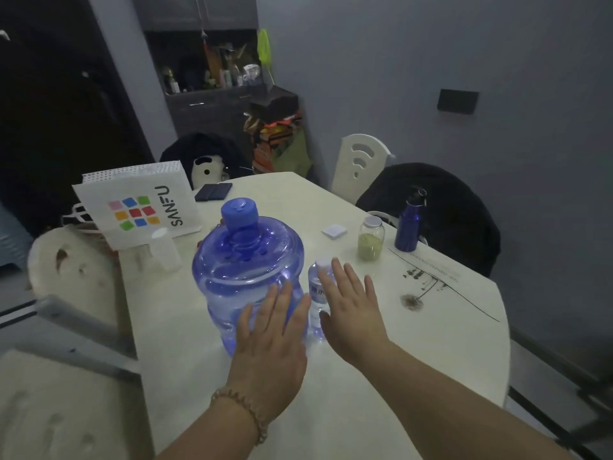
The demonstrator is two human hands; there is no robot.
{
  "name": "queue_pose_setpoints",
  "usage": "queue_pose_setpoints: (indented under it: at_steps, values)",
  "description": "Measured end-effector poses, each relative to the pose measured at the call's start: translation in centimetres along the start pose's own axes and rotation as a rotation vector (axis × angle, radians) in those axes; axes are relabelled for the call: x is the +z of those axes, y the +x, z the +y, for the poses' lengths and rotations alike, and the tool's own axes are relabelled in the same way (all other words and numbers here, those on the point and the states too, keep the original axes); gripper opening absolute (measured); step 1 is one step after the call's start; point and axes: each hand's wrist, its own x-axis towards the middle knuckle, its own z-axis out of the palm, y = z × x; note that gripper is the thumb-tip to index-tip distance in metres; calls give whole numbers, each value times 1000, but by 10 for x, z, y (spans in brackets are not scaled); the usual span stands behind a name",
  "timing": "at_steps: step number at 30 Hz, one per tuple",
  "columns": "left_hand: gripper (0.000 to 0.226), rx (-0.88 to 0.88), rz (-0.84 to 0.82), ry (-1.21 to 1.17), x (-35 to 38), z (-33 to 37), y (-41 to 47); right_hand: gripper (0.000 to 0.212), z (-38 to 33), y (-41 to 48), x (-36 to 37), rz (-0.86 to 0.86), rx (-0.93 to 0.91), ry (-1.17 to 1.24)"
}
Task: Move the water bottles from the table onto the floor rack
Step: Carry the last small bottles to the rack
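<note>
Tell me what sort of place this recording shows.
Probably a home dining area: a pale dining table, a white chair drawn up to it, and a cluttered cabinet shelf behind.

- A jug (247, 270) is stood on the table (179, 343), with a small bottle (316, 300) just beside it on the right.
- A bag (139, 204) is placed behind and left of the jug.
- A jar (371, 239) and a flask (409, 224) are set farther right, the flask to the jar's right.
- The left hand (268, 340) is held before the jug, the right hand (351, 313) before the small bottle.
</note>
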Motion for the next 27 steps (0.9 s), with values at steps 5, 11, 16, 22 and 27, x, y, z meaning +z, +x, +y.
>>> queue_pose_setpoints:
  at_steps: [5,11,16,22,27]
  values:
    - [53,61,28,2,43,-26,40,71,5,51,24,-9,-11,-67]
    - [58,139,65,23,81,-39,47,70,2,77,44,-30,-18,-126]
    - [62,230,33,61,99,-47,45,58,-6,68,34,-44,59,-116]
    - [82,325,-13,-136,92,-49,47,46,-27,24,7,-77,283,-152]
    - [90,483,-127,-369,73,-45,30,45,-54,-58,11,-92,469,-20]
